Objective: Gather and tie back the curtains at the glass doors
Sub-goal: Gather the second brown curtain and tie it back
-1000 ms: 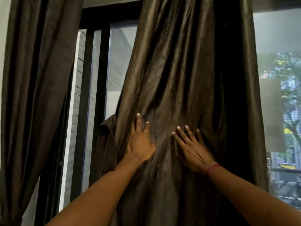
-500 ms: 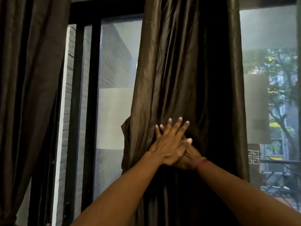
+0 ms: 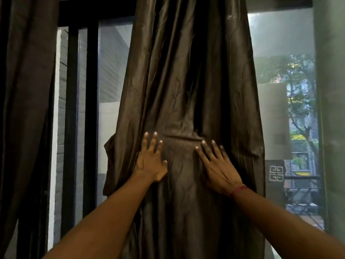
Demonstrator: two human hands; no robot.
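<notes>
Curtain (image 3: 186,81) is bunched at the glass doors (image 3: 112,71), no tie visible yet. Your left hand (image 3: 151,161) and right hand (image 3: 218,169) press flat on it, fingers spread, gripping nothing.

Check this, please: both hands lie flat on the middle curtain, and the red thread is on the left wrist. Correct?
Not quite: the head view shows the red thread on the right wrist. The left hand and right hand do lie flat on the middle curtain.
</notes>
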